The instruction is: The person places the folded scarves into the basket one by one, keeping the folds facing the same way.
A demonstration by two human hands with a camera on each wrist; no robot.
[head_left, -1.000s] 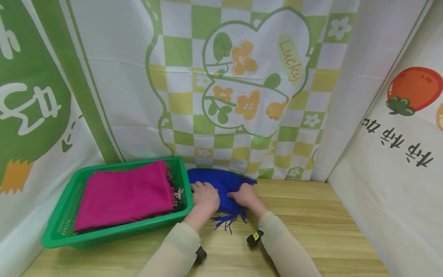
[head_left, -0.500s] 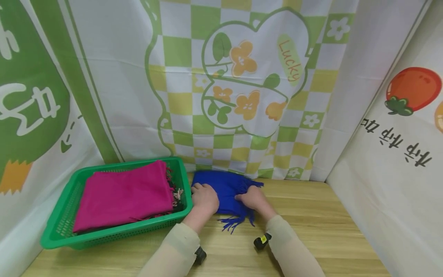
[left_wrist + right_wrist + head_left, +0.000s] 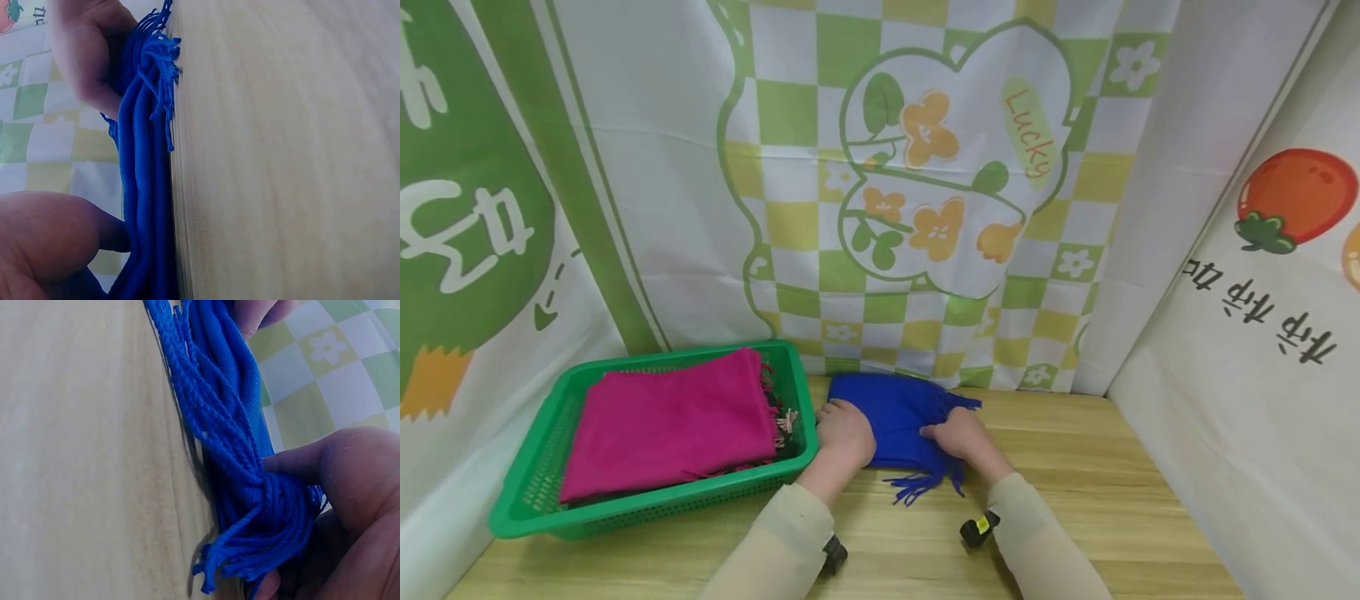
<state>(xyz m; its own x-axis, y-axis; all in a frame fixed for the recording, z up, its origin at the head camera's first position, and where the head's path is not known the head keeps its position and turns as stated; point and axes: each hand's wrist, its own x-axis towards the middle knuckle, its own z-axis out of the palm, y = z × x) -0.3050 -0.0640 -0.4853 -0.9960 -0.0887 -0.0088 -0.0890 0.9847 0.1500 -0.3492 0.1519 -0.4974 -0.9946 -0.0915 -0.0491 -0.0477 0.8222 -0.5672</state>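
A folded blue scarf (image 3: 887,421) with fringe at its right end lies on the wooden table against the back curtain. Its stacked layers (image 3: 142,175) show edge-on in the left wrist view. My left hand (image 3: 847,433) holds the scarf's left end, thumb on top; its other fingertips are mostly hidden. At the fringed end, my right hand (image 3: 961,435) pinches the scarf, with the thumb (image 3: 297,461) over it and a fingertip showing below. Strands of fringe (image 3: 256,537) hang over the near side there.
Just left of my left hand stands a green plastic basket (image 3: 512,492). Inside is a folded magenta scarf (image 3: 673,425), with dark and pale fringe at its right side. A checked curtain (image 3: 910,333) closes off the back, and a white curtain (image 3: 1225,433) borders the right.
My right hand has moved to the right, and the blue scarf has slid right with it, away from the basket. My left hand has stayed nearly in place. The basket has not moved.
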